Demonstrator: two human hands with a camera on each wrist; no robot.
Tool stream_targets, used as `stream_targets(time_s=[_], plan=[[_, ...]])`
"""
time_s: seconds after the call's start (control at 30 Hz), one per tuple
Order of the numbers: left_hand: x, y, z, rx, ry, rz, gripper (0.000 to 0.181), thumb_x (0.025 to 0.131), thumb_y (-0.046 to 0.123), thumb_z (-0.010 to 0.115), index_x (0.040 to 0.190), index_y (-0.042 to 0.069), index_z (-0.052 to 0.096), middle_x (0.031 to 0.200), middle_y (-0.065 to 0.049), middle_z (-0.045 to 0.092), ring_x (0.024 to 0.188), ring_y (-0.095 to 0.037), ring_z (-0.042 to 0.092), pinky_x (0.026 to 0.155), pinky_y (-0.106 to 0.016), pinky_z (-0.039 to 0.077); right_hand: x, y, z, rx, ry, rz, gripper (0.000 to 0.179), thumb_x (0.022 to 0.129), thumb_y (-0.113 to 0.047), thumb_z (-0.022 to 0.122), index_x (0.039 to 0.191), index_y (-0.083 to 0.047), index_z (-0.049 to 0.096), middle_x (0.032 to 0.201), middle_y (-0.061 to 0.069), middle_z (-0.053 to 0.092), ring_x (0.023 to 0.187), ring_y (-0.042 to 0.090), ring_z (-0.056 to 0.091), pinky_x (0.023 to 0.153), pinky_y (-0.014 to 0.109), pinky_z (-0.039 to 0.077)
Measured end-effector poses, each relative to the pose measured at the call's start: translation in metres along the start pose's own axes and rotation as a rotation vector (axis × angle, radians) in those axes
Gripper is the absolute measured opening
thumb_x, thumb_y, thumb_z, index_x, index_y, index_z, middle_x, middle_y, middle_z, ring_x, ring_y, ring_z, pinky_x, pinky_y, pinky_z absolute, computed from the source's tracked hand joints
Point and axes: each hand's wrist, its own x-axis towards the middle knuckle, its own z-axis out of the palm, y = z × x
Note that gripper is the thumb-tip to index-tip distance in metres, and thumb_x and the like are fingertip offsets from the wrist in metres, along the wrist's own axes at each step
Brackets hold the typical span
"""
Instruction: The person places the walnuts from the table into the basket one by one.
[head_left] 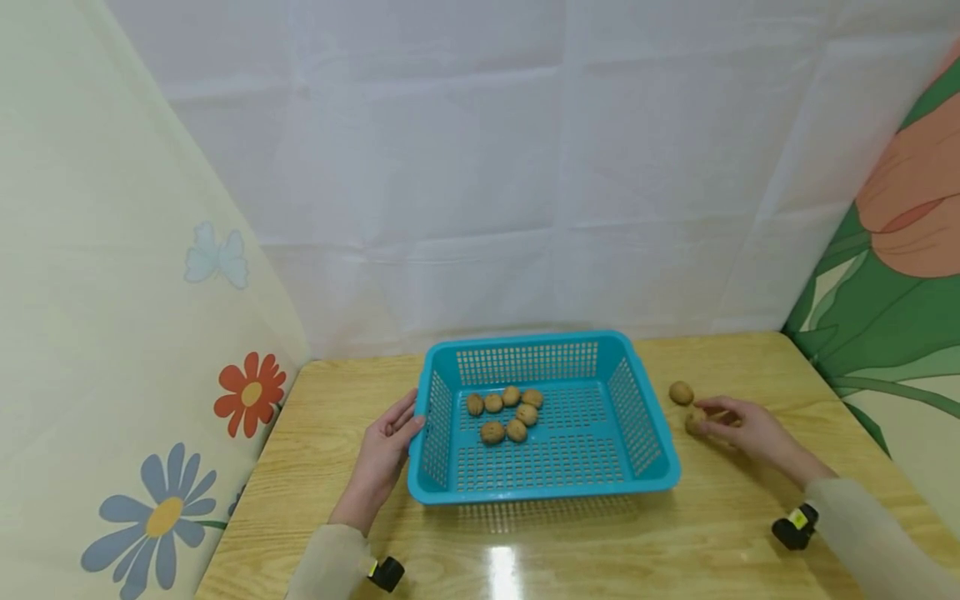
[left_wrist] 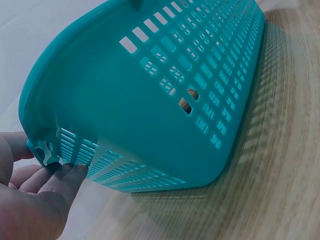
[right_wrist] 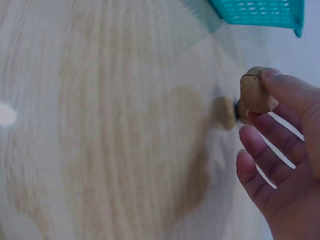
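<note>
A blue-green plastic basket (head_left: 543, 492) with slotted walls stands on the wooden table. Several walnuts (head_left: 492, 432) lie inside it, grouped toward its left half. My left hand (head_left: 384, 450) grips the basket's left rim, thumb on top and fingers against the outer wall, as the left wrist view shows up close. To the right of the basket, my right hand (head_left: 750, 429) pinches a walnut (right_wrist: 257, 91) between thumb and index finger, the other fingers spread loosely below. One more walnut (head_left: 681, 392) sits on the table just beyond the pinched one.
The glossy wooden table (head_left: 315, 483) reflects light near its front edge. A white cloth (head_left: 480, 167) hangs behind it. Flower-patterned panels stand at the left (head_left: 90, 317) and right (head_left: 900, 333). Dark wrist cameras (head_left: 795, 527) sit at both cuffs.
</note>
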Motion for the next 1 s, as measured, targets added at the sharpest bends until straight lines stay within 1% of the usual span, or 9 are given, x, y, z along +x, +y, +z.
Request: stream_targets(time_s=[0.13, 0.23, 0.37, 0.43, 0.53, 0.6, 0.77, 0.9, 1.0], plan=[[-0.001, 0.000, 0.000, -0.006, 0.001, 0.004, 0.059, 0.106, 0.012, 0.062, 0.160, 0.005, 0.040, 0.159, -0.019, 0.047, 0.125, -0.007, 0.062, 0.096, -0.023, 0.056, -0.003, -0.006, -0.005, 0.032, 0.030, -0.055, 0.042, 0.103, -0.017, 0.068, 0.136, 0.007, 0.062, 0.123, 0.027, 0.067, 0.093, 0.011, 0.062, 0.065, 0.029, 0.057], [0.000, 0.000, -0.001, -0.009, 0.000, -0.007, 0.058, 0.106, 0.012, 0.061, 0.160, 0.007, 0.041, 0.159, -0.017, 0.047, 0.121, -0.002, 0.063, 0.097, -0.023, 0.055, -0.004, -0.013, -0.010, 0.020, 0.076, -0.106, 0.037, 0.102, -0.015, 0.068, 0.134, 0.004, 0.065, 0.123, 0.024, 0.068, 0.092, 0.002, 0.059, 0.067, 0.028, 0.056], [0.001, 0.000, -0.001, -0.010, -0.006, -0.022, 0.057, 0.107, 0.012, 0.060, 0.160, 0.008, 0.040, 0.160, -0.015, 0.046, 0.117, 0.002, 0.064, 0.097, -0.023, 0.055, -0.004, -0.026, -0.016, -0.004, 0.122, -0.130, 0.036, 0.102, -0.018, 0.070, 0.134, -0.002, 0.066, 0.125, 0.020, 0.068, 0.092, -0.004, 0.057, 0.071, 0.026, 0.055], [0.001, 0.001, -0.001, -0.007, -0.008, -0.025, 0.057, 0.107, 0.012, 0.059, 0.161, 0.008, 0.039, 0.160, -0.016, 0.046, 0.116, 0.003, 0.064, 0.097, -0.023, 0.055, -0.003, -0.033, -0.020, -0.005, 0.124, -0.131, 0.037, 0.102, -0.020, 0.069, 0.135, -0.003, 0.065, 0.127, 0.020, 0.067, 0.093, -0.005, 0.056, 0.072, 0.026, 0.055], [0.001, 0.001, -0.001, -0.007, -0.006, -0.028, 0.057, 0.107, 0.012, 0.059, 0.161, 0.008, 0.039, 0.160, -0.016, 0.046, 0.116, 0.004, 0.064, 0.097, -0.023, 0.055, -0.001, -0.045, -0.023, -0.002, 0.122, -0.145, 0.038, 0.103, -0.022, 0.069, 0.137, -0.004, 0.064, 0.129, 0.019, 0.066, 0.094, -0.004, 0.057, 0.072, 0.026, 0.055], [0.001, 0.001, -0.001, -0.007, -0.005, -0.029, 0.057, 0.107, 0.011, 0.058, 0.161, 0.007, 0.039, 0.160, -0.016, 0.046, 0.115, 0.004, 0.064, 0.097, -0.022, 0.055, 0.002, -0.054, -0.024, 0.002, 0.114, -0.152, 0.039, 0.103, -0.023, 0.068, 0.138, -0.006, 0.064, 0.130, 0.018, 0.066, 0.095, -0.001, 0.058, 0.073, 0.027, 0.055], [0.000, 0.000, -0.001, -0.006, -0.006, -0.033, 0.056, 0.108, 0.011, 0.057, 0.161, 0.008, 0.039, 0.160, -0.015, 0.046, 0.116, 0.004, 0.064, 0.097, -0.022, 0.055, 0.014, -0.078, -0.025, 0.010, 0.060, -0.135, 0.049, 0.104, -0.034, 0.066, 0.147, -0.012, 0.059, 0.135, 0.014, 0.064, 0.102, 0.016, 0.061, 0.077, 0.032, 0.055], [0.001, 0.001, -0.001, -0.002, -0.006, -0.030, 0.056, 0.108, 0.013, 0.059, 0.160, 0.008, 0.040, 0.160, -0.015, 0.047, 0.124, -0.004, 0.061, 0.098, -0.023, 0.055, 0.029, -0.098, -0.020, 0.013, 0.028, -0.112, 0.053, 0.102, -0.041, 0.067, 0.147, -0.013, 0.060, 0.132, 0.014, 0.064, 0.105, 0.024, 0.061, 0.077, 0.037, 0.055], [0.001, 0.002, -0.001, 0.002, -0.008, -0.027, 0.056, 0.108, 0.013, 0.059, 0.160, 0.008, 0.040, 0.160, -0.015, 0.047, 0.133, -0.014, 0.057, 0.098, -0.023, 0.055, 0.041, -0.114, -0.014, -0.001, 0.018, -0.120, 0.052, 0.101, -0.042, 0.069, 0.143, -0.011, 0.063, 0.129, 0.013, 0.066, 0.104, 0.024, 0.062, 0.077, 0.037, 0.054]])
